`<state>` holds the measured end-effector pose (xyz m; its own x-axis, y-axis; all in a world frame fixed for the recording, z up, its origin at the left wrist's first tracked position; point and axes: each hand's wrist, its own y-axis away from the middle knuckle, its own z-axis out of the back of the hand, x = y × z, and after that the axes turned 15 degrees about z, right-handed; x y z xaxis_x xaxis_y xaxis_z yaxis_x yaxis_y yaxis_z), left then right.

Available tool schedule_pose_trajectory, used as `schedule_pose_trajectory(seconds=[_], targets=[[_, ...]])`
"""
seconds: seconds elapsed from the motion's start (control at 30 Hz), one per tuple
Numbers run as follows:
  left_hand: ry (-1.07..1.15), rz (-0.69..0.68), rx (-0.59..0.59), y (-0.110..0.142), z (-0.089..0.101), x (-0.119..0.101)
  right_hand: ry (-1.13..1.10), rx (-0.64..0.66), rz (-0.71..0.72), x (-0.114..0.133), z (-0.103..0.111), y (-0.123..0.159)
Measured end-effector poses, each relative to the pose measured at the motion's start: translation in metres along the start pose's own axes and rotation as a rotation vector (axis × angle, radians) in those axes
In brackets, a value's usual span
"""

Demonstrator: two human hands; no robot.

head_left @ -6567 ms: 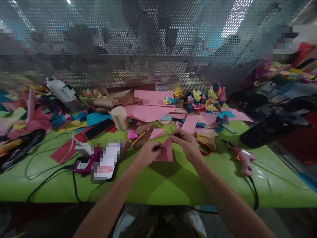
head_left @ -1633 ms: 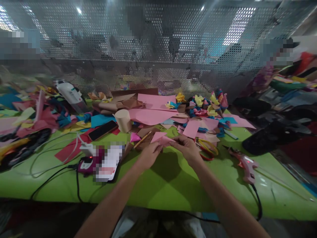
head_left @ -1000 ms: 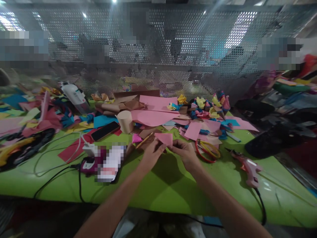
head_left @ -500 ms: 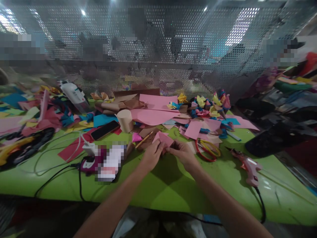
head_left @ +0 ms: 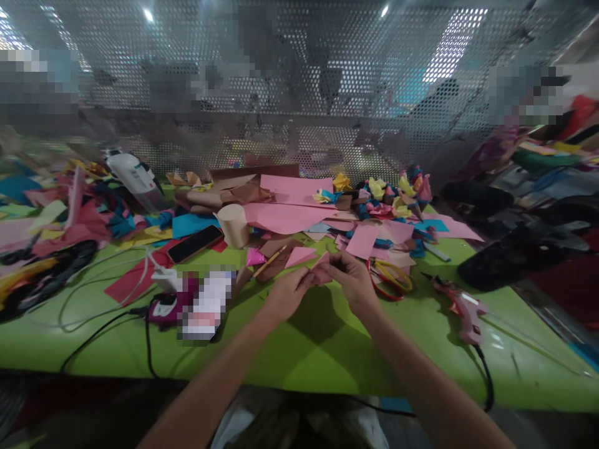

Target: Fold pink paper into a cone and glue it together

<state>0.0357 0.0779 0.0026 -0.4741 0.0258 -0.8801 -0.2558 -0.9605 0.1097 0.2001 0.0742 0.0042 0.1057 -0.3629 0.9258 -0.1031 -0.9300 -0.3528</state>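
Left hand [head_left: 285, 298] and right hand [head_left: 354, 280] meet over the desk [head_left: 322, 368], fingertips pinching a small pink paper [head_left: 322, 273] between them!

It's up off the green top, creased and partly folded, edges standing rather than pressed flat, so there looks to be folding left; just beyond sits a pink piece [head_left: 300, 256], lying by the pencil [head_left: 270, 262], while scissors [head_left: 390, 279] and glue gun [head_left: 468, 310] lie unheld to the right. And the containers: a beige cup [head_left: 234, 228] upright, contents hidden, and a white bottle [head_left: 133, 178] leaning behind, its fill impossible to tell.
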Motion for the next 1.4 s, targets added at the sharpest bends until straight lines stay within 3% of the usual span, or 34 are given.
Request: schedule_pose_trajectory(seconds=[0.13, 0.37, 0.57, 0.67, 0.8, 1.0, 1.1, 1.23, 1.4], targets=[[-0.028, -0.039, -0.014, -0.001, 0.001, 0.004, 0.039, 0.035, 0.028, -0.001, -0.001, 0.000], [-0.060, -0.014, 0.018, -0.003, 0.003, 0.002, 0.016, -0.116, 0.033, 0.002, 0.008, -0.006], [0.044, 0.008, -0.112, -0.005, 0.001, 0.003, 0.044, 0.124, -0.094, -0.003, 0.003, -0.002], [0.017, -0.014, -0.124, -0.002, -0.002, 0.000, -0.018, 0.171, -0.163, -0.007, -0.004, 0.003], [0.000, -0.032, -0.135, 0.001, 0.000, -0.002, -0.051, 0.102, -0.152, -0.006, 0.001, 0.002], [0.043, 0.030, -0.328, -0.003, 0.023, 0.004, 0.040, -0.174, -0.013, 0.003, 0.027, -0.015], [-0.014, -0.007, -0.267, -0.004, 0.021, 0.004, 0.037, -0.056, -0.058, 0.002, 0.022, -0.012], [-0.020, -0.028, -0.101, 0.000, 0.009, 0.001, 0.004, 0.131, -0.127, -0.002, 0.009, -0.002], [0.258, 0.183, 0.045, 0.005, 0.007, -0.002, 0.052, 0.090, -0.128, -0.004, 0.008, -0.002]])
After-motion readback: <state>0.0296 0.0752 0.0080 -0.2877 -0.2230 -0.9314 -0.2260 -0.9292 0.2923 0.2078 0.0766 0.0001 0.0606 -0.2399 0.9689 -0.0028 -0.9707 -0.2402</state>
